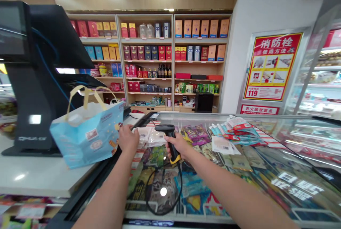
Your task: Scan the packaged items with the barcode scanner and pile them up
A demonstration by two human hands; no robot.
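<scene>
My right hand (178,144) is wrapped round the handle of a black barcode scanner (164,128) with a yellow trim. Its head points left, over a clear packet with white contents (157,136) on the glass top. From the handle a black cable (174,204) loops down. My left hand (128,137) is curled at the right edge of a light blue shopping bag (90,133), its thumb close to another clear packet (144,134). What its fingers grip, if anything, is hidden. The bag stands upright with pale yellow handles.
The glass-topped freezer (213,218) holds many packaged foods. On its right part lies a pile of red and blue packets (237,131) beside a white flat packet (225,146). A black cash register (32,80) stands on the white counter (23,175). Stocked shelves (173,44) line the back.
</scene>
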